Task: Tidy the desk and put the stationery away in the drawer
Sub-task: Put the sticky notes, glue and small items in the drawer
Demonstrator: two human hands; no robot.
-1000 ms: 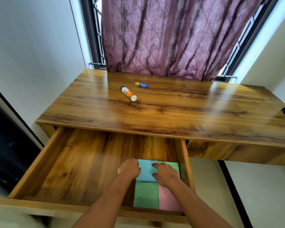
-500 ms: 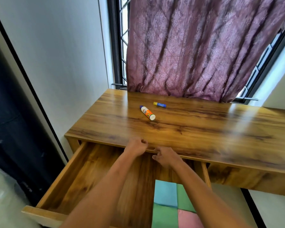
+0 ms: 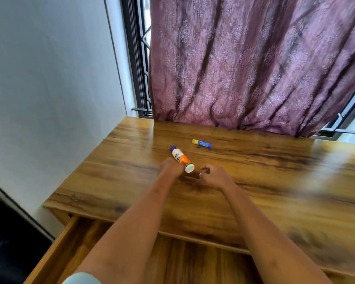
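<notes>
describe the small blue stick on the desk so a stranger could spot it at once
Find the purple curtain behind the wooden desk. Just before its hem, toward the desk's left side, lies the glue stick. It is slim and blue with a yellow cap, unlike the fatter white-and-orange glue bottle lying in front of it.

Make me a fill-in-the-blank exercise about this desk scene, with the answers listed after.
1. On the desk, the left hand is at the glue bottle, which lies on its ____.
2. The glue stick beyond the bottle has a blue body and a ____ cap.
3. The right hand holds ____.
4. The drawer below the desktop stands ____.

Missing words: side; yellow; nothing; open.
</notes>
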